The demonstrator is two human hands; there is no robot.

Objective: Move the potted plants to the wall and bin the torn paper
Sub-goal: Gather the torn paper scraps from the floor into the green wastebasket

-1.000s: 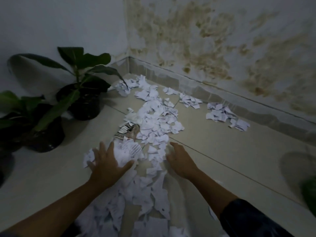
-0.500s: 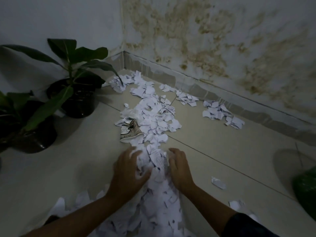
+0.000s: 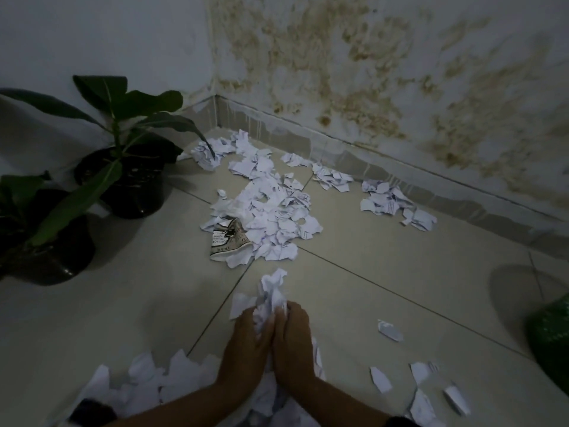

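Grip: your left hand point(image 3: 246, 349) and right hand point(image 3: 292, 343) press a wad of torn white paper scraps point(image 3: 272, 295) between them.
Risk: loose edges slip out when you lift; squeeze tighter.

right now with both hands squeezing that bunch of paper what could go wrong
The left hand and right hand pinch the paper bundle loosely, so scraps may drop as it's lifted. Loose scraps lie scattered to the right and could be missed. The printed piece lies half under the far pile, easy to overlook.
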